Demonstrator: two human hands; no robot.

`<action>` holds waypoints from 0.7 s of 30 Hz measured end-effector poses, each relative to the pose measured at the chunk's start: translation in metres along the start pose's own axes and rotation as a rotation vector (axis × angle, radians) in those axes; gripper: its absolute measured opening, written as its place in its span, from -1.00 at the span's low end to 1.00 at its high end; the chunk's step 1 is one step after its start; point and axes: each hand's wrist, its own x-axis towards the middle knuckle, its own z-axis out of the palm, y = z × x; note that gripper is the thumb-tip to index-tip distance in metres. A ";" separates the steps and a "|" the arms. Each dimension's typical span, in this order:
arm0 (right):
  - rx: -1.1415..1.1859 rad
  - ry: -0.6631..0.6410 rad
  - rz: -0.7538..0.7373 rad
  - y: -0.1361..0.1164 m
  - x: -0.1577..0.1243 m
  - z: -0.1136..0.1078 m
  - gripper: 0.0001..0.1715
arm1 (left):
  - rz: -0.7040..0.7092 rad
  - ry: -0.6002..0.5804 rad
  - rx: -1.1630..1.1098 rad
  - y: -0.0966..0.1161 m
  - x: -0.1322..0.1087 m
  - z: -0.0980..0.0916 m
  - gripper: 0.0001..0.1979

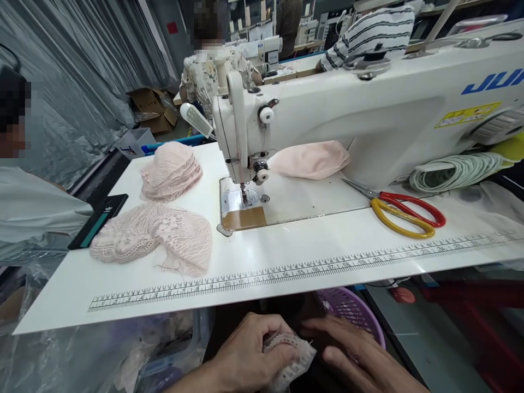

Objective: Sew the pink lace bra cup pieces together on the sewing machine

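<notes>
Below the table's front edge, my left hand (245, 355) is closed on a small piece of pale lace fabric (292, 357), thumb pressed on top. My right hand (356, 355) rests beside it with its fingers stretched out flat, touching the lace's right edge. Both hands are in my lap, apart from the white sewing machine (368, 109) on the white table (286, 256). Two piles of pink lace pieces (159, 234) (171, 170) lie at the table's left. A plain pink fabric piece (311, 159) sits behind the needle.
Scissors with red and yellow handles (403, 214) lie right of the needle plate. A coil of white cord (454, 170) is at the far right. A purple basket (352, 311) stands under the table. A dark phone (98, 219) lies at the left edge. Other people sit left and behind.
</notes>
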 end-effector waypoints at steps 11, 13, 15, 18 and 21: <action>0.428 -0.069 -0.036 -0.041 0.029 0.007 -0.82 | 0.421 0.280 0.290 -0.012 -0.013 0.007 -0.83; 0.555 -0.052 0.060 -0.042 0.030 0.006 -0.70 | 0.607 0.329 0.430 -0.016 -0.013 0.010 -0.83; 0.603 -0.043 0.142 -0.044 0.031 0.007 -0.67 | 0.719 0.369 0.521 -0.021 -0.013 0.011 -0.84; 0.563 -0.035 0.125 -0.047 0.030 0.012 -0.85 | 0.796 0.432 0.580 -0.025 -0.012 0.012 -0.86; 0.507 -0.014 0.021 -0.047 0.027 0.017 -0.96 | 0.807 0.465 0.601 -0.026 -0.013 0.014 -0.88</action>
